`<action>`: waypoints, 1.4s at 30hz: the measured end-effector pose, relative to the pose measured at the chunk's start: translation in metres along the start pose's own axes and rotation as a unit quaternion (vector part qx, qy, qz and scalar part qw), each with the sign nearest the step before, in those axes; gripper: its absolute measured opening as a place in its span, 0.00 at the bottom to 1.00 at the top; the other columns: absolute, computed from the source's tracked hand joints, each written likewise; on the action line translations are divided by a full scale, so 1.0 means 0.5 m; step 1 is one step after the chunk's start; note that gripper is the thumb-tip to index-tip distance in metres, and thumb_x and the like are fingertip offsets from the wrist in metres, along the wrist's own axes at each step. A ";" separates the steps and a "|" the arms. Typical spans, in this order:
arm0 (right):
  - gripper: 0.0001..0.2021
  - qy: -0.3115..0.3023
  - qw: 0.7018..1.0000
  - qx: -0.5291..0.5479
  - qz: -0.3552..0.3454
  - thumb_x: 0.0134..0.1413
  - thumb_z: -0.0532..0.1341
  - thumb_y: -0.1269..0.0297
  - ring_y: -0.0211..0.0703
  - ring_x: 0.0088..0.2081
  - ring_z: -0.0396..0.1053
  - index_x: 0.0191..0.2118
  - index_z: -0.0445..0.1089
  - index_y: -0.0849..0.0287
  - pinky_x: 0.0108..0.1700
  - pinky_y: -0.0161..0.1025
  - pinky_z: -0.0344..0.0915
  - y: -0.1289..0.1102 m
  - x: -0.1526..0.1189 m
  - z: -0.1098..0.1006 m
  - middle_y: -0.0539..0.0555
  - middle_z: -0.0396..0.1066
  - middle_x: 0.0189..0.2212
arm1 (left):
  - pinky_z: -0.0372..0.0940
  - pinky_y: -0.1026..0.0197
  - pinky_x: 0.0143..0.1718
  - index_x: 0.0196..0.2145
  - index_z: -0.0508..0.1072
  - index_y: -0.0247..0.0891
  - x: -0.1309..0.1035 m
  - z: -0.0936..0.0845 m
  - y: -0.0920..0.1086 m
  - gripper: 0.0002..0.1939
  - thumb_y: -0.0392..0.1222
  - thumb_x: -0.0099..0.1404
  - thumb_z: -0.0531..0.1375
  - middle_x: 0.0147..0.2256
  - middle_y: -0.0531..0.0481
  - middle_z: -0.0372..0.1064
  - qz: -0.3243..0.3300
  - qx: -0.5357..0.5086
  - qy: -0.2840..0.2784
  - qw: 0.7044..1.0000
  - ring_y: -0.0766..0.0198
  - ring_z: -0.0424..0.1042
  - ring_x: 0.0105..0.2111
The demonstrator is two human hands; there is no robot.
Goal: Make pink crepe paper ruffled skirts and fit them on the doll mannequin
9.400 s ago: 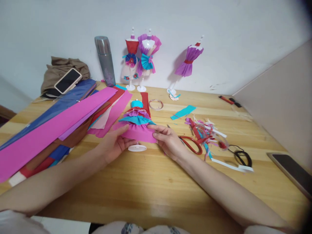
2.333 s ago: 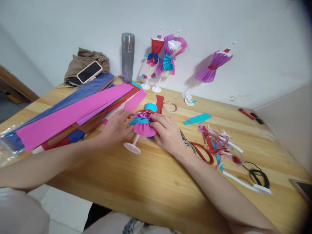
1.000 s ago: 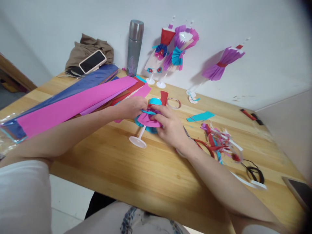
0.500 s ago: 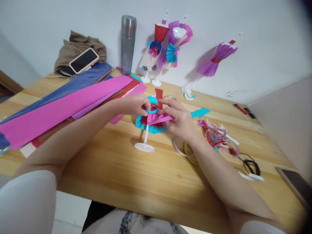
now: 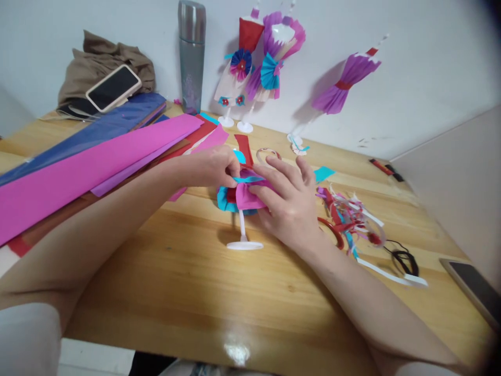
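A small white dress-form stand [image 5: 245, 245] stands in front of me, dressed in layers of red and blue crepe paper. My left hand [image 5: 215, 166] is closed at its waist, thumb and forefinger pinching the end of a narrow blue paper strip [image 5: 249, 179]. A gathered piece of pink crepe paper [image 5: 246, 199] hangs over the skirt just below that strip. On the other side, my right hand [image 5: 289, 201] grips the pink paper between the thumb side and the forefinger, its other fingers raised and spread. The right thumb tip is mostly hidden.
Long crepe paper sheets [image 5: 117, 151] lie at left, near a phone [image 5: 113, 87] and a flask [image 5: 191, 68]. Dressed forms [image 5: 250, 36] stand along the wall. Paper scraps [image 5: 348, 214], a red tape ring [image 5: 332, 232], and another phone [image 5: 475, 287] are at right.
My right hand has shifted lower around the pink paper, with its fingers more spread. The stand's base has swung slightly right and tilted. My left hand keeps its pinch at the waist.
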State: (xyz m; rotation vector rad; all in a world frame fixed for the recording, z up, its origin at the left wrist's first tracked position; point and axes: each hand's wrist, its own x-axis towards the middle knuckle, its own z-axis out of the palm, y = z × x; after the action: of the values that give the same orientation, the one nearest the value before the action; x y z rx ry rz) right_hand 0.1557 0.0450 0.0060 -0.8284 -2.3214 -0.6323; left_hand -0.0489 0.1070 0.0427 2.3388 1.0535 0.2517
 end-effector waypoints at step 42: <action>0.03 0.001 0.998 0.052 -0.030 0.59 0.62 0.61 0.60 0.58 0.67 0.37 0.72 0.52 0.63 0.67 0.52 0.009 -0.011 0.010 0.57 0.74 0.52 | 0.51 0.65 0.23 0.21 0.73 0.35 -0.005 -0.005 0.013 0.07 0.31 0.55 0.57 0.17 0.57 0.64 -0.010 0.066 0.056 0.996 0.71 0.58 0.21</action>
State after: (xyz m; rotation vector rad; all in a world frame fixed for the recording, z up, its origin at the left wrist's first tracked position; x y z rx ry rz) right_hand 0.1603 0.0486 0.0000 -0.7128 -2.3623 -0.5317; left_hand -0.0471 0.1027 0.0486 2.4545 1.1807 0.3167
